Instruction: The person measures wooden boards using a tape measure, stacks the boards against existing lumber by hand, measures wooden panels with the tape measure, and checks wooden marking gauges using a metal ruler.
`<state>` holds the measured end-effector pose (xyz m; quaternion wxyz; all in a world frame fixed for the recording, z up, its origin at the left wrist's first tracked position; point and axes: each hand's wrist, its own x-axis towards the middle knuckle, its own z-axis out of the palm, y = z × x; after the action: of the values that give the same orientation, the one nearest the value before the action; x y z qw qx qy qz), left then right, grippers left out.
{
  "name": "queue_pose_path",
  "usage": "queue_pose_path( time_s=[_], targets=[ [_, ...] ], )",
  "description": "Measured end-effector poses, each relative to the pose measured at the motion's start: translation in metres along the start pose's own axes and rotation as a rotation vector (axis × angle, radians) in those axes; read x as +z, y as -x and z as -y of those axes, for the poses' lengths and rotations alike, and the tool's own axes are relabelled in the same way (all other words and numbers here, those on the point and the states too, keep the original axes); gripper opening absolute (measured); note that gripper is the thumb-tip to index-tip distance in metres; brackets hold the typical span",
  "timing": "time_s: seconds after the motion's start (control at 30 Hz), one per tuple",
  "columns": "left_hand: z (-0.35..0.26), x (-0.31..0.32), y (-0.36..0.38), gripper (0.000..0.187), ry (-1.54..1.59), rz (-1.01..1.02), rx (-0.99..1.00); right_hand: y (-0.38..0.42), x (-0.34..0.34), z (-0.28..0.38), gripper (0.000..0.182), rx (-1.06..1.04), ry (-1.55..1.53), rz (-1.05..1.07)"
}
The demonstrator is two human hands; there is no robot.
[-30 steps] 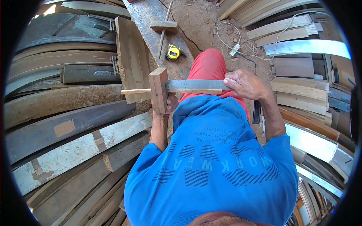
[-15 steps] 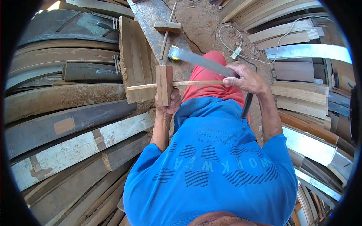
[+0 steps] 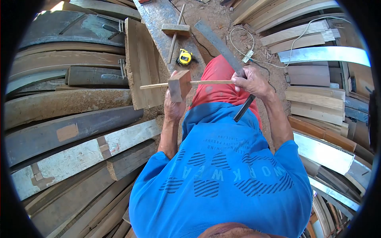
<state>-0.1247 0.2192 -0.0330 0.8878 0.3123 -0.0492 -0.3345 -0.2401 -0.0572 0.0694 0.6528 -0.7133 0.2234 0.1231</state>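
My left hand (image 3: pixel 174 108) is closed round a wooden block (image 3: pixel 179 88). A thin wooden stick (image 3: pixel 212 82) passes through the block and sticks out on both sides. At the stick's right end, my right hand (image 3: pixel 252 83) pinches it with the thumb and also grips a long flat metal tool (image 3: pixel 219 43). The tool's blade points up and left, and its dark handle (image 3: pixel 245 108) comes out below the hand. Beyond the block, a yellow tape measure (image 3: pixel 185 57) lies on the worn bench (image 3: pixel 158 20), near a second block (image 3: pixel 176 29) with a stick through it.
Stacked boards (image 3: pixel 71 99) fill the left side. An upright thick plank (image 3: pixel 141 59) stands beside the bench. More boards (image 3: pixel 317 101) lie on the right. A pale cable (image 3: pixel 293 47) with a small socket (image 3: pixel 248 56) runs over the dusty ground.
The block has tilted and moved slightly up and right, showing its end face. The metal tool has swung upward from across the tape measure, uncovering it, and its handle has swung down-left.
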Motion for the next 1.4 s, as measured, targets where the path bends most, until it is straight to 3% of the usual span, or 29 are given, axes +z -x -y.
queue_pose_path(
  time_s=[0.23, 0.43, 0.53, 0.73, 0.83, 1.1, 1.4],
  targets=[
    [0.012, -0.027, -0.001, 0.053, -0.004, -0.083, 0.026, -0.002, 0.001, -0.016, 0.021, 0.044, -0.101, 0.024],
    [0.013, -0.028, 0.002, 0.053, -0.012, -0.049, 0.055, 0.002, 0.001, -0.017, 0.019, -0.016, -0.12, 0.037],
    [0.013, -0.025, 0.002, 0.037, 0.05, -0.027, 0.071, 0.004, 0.002, -0.016, 0.019, -0.005, -0.106, 0.041],
    [0.008, -0.01, -0.002, 0.039, -0.352, -0.154, 0.078, 0.003, 0.001, -0.027, 0.02, 0.038, -0.123, -0.008],
    [0.003, -0.011, -0.002, 0.039, -0.353, -0.138, -0.022, 0.003, 0.0, -0.036, 0.02, 0.044, -0.184, -0.024],
    [0.01, -0.009, -0.002, 0.034, -0.095, -0.148, -0.042, 0.009, 0.002, -0.023, 0.021, 0.017, -0.087, 0.002],
    [0.003, -0.004, -0.004, 0.041, -0.271, -0.156, -0.01, 0.004, -0.001, -0.033, 0.021, 0.047, -0.141, -0.005]
  ],
)
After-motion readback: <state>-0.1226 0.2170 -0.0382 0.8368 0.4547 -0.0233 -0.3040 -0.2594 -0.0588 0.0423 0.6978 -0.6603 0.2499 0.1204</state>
